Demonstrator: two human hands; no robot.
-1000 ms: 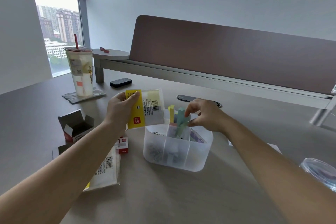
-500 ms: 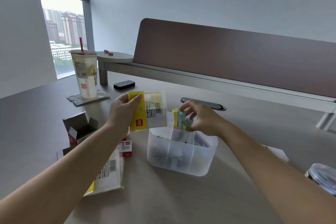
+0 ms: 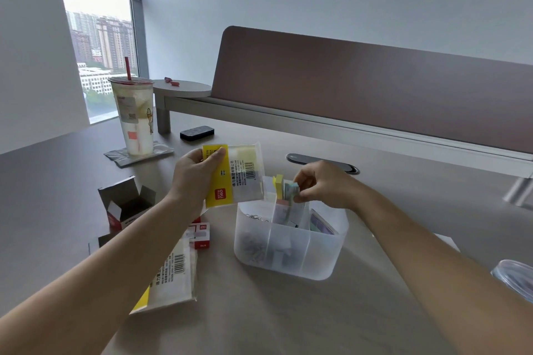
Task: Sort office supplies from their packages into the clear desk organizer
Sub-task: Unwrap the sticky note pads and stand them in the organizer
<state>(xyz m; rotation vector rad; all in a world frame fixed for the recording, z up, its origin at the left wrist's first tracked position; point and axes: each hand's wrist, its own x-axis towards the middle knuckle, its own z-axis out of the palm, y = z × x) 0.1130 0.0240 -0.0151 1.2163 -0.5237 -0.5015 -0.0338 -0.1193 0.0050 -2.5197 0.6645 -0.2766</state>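
Note:
A clear desk organizer (image 3: 291,253) stands on the desk in front of me, split into compartments. Its left one holds paper clips (image 3: 253,242). My left hand (image 3: 196,179) grips a yellow-and-clear sticky-note package (image 3: 236,173), held just above and left of the organizer. My right hand (image 3: 320,184) pinches a greenish pad of sticky notes (image 3: 290,190) at the top of the organizer's middle back compartment, beside a yellow pad (image 3: 279,183) standing there. Other flat items lean in the right compartment.
Left of the organizer lie an open cardboard box (image 3: 127,204), a small red-and-white box (image 3: 200,235) and an emptied clear package (image 3: 170,277). Further back stand an iced drink cup (image 3: 134,118) and a black eraser (image 3: 197,132). A clear round lid (image 3: 516,277) sits at right.
My right hand has pushed the greenish pad lower into the middle compartment next to the yellow pad. The left hand keeps the package in the same hold.

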